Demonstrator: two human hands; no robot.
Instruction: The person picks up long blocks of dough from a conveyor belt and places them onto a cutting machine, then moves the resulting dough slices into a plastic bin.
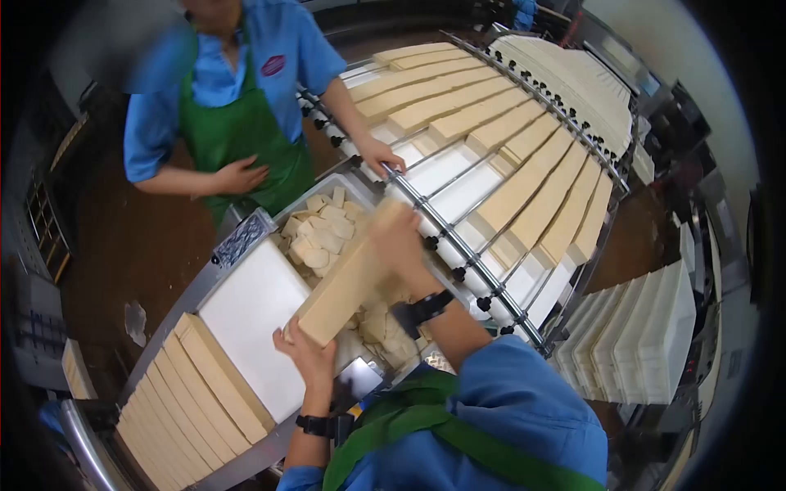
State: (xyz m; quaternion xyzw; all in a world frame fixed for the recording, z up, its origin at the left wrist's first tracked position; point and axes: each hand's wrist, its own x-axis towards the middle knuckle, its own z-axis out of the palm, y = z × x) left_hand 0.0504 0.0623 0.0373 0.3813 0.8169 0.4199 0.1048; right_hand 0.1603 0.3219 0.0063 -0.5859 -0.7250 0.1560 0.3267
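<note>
A long pale-yellow block of cheese (342, 296) slants between my two hands above a bin of cheese scraps. My left hand (309, 353) grips its near lower end with the fingers round the edge. At the upper end, my right hand (399, 239) is closed on the block, slightly blurred. Thin scraps (321, 233) lie heaped in the grey bin (360, 186) under and beside the block. Left of it is a white board (255, 296), with a row of similar cheese blocks (192, 401) lying side by side beyond it.
A rack with metal rods (442, 219) holds several long cheese blocks (524, 184) on white surfaces. Across the bin stands a co-worker in a green apron (237, 135), one hand (383, 154) on the rack's rail. Stacked white trays (630, 340) are at the right.
</note>
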